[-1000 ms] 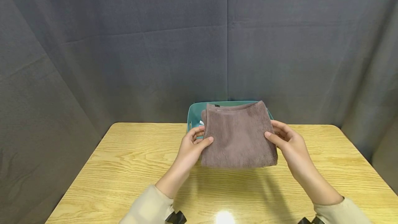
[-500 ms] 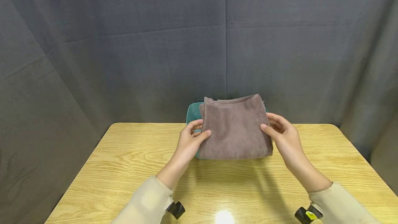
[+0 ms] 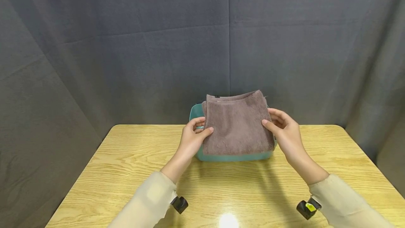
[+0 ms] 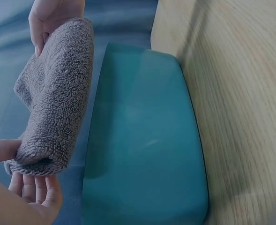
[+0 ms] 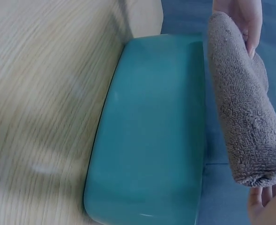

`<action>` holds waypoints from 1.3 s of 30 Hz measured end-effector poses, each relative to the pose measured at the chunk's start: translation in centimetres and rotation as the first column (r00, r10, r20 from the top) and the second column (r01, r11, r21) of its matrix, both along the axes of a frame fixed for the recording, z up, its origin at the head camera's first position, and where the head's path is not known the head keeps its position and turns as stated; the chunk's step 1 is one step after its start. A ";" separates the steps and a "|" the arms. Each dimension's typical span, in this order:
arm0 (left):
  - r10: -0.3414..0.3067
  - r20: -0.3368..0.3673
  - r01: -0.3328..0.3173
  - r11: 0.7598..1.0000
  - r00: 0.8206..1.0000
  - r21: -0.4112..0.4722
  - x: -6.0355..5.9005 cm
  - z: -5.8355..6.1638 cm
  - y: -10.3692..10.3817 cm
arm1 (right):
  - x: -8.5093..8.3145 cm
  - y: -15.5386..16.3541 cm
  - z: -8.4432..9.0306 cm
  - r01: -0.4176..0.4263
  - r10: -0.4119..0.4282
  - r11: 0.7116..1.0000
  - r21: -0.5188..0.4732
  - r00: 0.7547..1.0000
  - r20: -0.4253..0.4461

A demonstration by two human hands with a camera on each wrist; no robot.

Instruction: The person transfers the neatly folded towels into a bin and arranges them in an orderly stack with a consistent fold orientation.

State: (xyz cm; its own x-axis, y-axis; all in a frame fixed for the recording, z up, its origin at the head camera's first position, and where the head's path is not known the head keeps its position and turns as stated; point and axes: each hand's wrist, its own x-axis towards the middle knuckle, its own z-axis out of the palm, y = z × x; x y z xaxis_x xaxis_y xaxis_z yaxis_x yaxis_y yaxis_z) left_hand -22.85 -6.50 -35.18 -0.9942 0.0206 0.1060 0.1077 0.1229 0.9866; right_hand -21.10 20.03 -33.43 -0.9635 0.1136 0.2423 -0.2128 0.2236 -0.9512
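Observation:
A folded brown towel [image 3: 238, 126] hangs between my two hands, in front of and above a teal bin [image 3: 234, 157]. My left hand [image 3: 193, 137] pinches its left edge, thumb on the near face and fingers behind. On the opposite edge my right hand [image 3: 284, 129] pinches it the same way. In the left wrist view the towel [image 4: 60, 93] shows a thick rounded lower fold, higher than the rim of the bin [image 4: 142, 140]. The right wrist view has the towel [image 5: 245, 103] beside and above the bin's outer wall [image 5: 147, 126]. Most of the bin's inside is hidden behind the towel.
The bin stands on a light wooden table [image 3: 133, 164] near its far edge. Behind the table hangs a grey curtain [image 3: 158, 62], with more curtain on both sides. A black wrist camera [image 3: 179, 204] sits under the left sleeve, another camera [image 3: 307, 209] under the right.
Both hands have moved forward, away from me, and slightly left, carrying the towel farther over the bin. The bin's lower front wall now shows below the towel. The grip is unchanged.

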 end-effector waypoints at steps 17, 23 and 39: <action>0.029 -0.001 -0.029 0.999 1.000 0.020 -1.8 0.1 0.3 | -2.3 0.0 -0.3 0.013 -0.013 1.000 0.017 1.000 -0.007; 0.046 0.007 -0.046 0.999 0.999 0.023 -2.3 0.3 0.5 | -2.9 -0.2 -0.4 0.026 -0.026 0.999 0.023 1.000 0.005; 0.073 -0.003 -0.073 0.997 0.997 0.010 -3.0 0.3 0.6 | -3.9 -0.6 -0.3 0.044 -0.045 0.998 0.037 0.999 0.024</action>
State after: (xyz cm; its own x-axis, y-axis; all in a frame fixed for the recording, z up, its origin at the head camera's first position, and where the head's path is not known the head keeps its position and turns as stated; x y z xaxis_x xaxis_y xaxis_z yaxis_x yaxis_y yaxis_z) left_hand -25.84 -5.89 -34.91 -0.9927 -0.0527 0.1087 0.1018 0.1205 0.9875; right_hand -24.96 19.44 -33.77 -0.9634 0.1482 0.2234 -0.1785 0.2673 -0.9469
